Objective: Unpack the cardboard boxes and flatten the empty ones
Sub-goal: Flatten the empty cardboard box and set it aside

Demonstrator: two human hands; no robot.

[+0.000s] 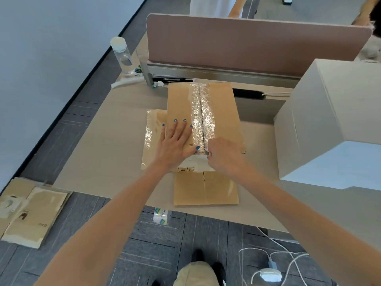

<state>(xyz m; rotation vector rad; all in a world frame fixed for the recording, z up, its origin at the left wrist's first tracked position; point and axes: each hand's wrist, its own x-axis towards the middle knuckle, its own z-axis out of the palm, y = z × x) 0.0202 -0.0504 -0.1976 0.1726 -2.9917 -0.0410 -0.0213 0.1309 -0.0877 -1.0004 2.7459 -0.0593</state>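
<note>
A brown cardboard box [223,112] sealed with shiny clear tape [203,118] along its top seam stands on the desk. My left hand [175,141] lies flat with spread fingers on the box's left top flap. At the near end of the taped seam, my right hand [223,155] has its fingers curled, pinching something small that I cannot make out. A flattened box [153,129] lies under the box's left side. Another flat piece of cardboard [206,188] lies in front of it at the desk's near edge.
A large white box [329,124] fills the desk's right side. A pink divider panel [255,44] runs along the back, and a clear bottle [121,54] stands at the far left. Flattened boxes [31,215] lie on the floor at left; a tape roll [161,216] and white cables [274,263] lie below the desk.
</note>
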